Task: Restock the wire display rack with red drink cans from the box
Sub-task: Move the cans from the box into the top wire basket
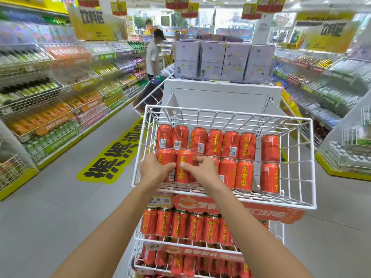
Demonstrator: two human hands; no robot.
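The white wire rack's top basket holds two rows of red drink cans with yellow characters. Both my hands reach over its front rim at the left. My left hand grips the front-left can, with its thumb across the can's face. My right hand holds the can beside it, thumb on its front and fingers curled round its right side. A gap separates the right-hand column of cans from the others. No box is in view.
Lower rack tiers carry more red cans behind orange price banners. Purple cartons stand on the white unit behind the rack. Stocked shelves line both aisles. A person stands at the far left aisle by a wire basket.
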